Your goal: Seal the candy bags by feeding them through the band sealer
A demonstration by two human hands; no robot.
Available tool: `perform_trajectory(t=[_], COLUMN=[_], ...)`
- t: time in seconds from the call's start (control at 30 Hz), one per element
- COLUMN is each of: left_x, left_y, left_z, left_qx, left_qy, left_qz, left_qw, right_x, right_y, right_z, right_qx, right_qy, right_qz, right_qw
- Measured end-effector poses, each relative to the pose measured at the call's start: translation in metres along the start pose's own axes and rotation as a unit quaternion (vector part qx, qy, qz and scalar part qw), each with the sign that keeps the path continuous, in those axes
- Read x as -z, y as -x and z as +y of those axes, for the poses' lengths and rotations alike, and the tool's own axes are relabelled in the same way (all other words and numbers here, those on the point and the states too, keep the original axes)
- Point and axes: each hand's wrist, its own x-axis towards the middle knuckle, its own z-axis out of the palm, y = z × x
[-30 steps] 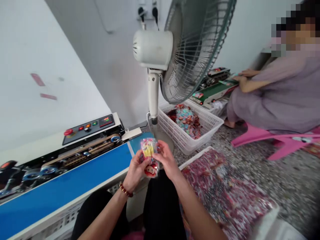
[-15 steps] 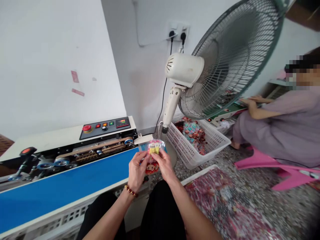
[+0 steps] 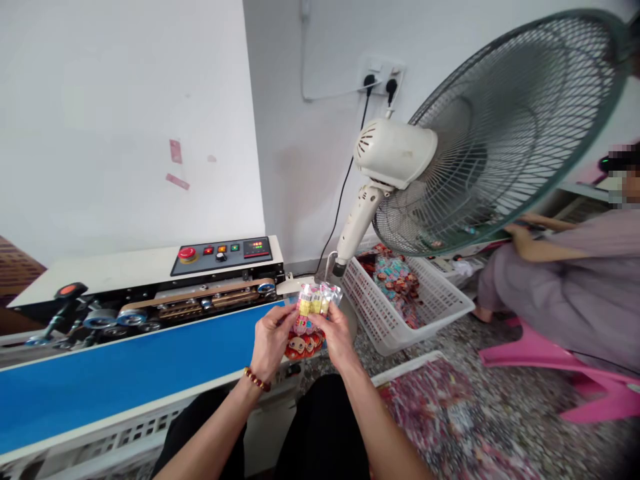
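Note:
Between my two hands is a clear plastic packet (image 3: 306,323) with pink printing, shiny see-through edges and a yellow barcode label near its top. My left hand (image 3: 270,339) pinches its left edge between thumb and fingers. On the right side, my right hand (image 3: 339,337) grips it with the thumb across the front. Red cartoon faces (image 3: 303,346) show at the lower part, between the hands; whether they belong to this packet or to others behind it, I cannot tell. The hands are just past the right end of a blue conveyor belt (image 3: 150,373).
Behind the belt runs a sealing machine with a control panel (image 3: 223,255) and red stop button. A tilted fan (image 3: 395,150) leans over a white basket (image 3: 425,313) of packets. More packets (image 3: 440,413) fill a container below. A person sits right on a pink stool (image 3: 530,343).
The view has swung slightly, so the surroundings sit farther right and lower. In my hands, the packet has spread wider, with more of its pink print and silvery edge showing.

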Motion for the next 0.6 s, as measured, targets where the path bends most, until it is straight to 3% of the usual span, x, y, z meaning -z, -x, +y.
perform_trajectory(t=[0.07, 0.13, 0.2, 0.27, 0.43, 0.6], left_x=[0.005, 0.010, 0.014, 0.016, 0.015, 0.009], left_y=[-0.005, -0.009, -0.013, -0.016, -0.025, -0.045], left_z=[0.004, 0.008, 0.009, 0.006, -0.008, -0.006], left_qx=[0.030, 0.013, -0.020, -0.011, 0.096, 0.211], left_qy=[-0.012, -0.059, -0.099, -0.086, 0.008, -0.019], left_qz=[-0.041, -0.065, -0.067, -0.059, -0.036, -0.040], left_qw=[0.999, 0.996, 0.993, 0.994, 0.995, 0.976], right_x=[0.006, 0.012, 0.016, 0.017, 0.022, 0.039], right_y=[-0.003, -0.005, -0.006, -0.008, -0.016, -0.023], right_z=[0.003, 0.004, 0.003, 0.002, 0.006, 0.007], right_qx=[0.004, 0.013, 0.017, 0.011, -0.027, -0.026], right_qy=[0.030, 0.070, 0.088, 0.078, -0.002, -0.004], right_qz=[0.019, 0.024, 0.009, -0.010, 0.031, 0.084], right_qw=[0.999, 0.997, 0.996, 0.997, 0.999, 0.996])
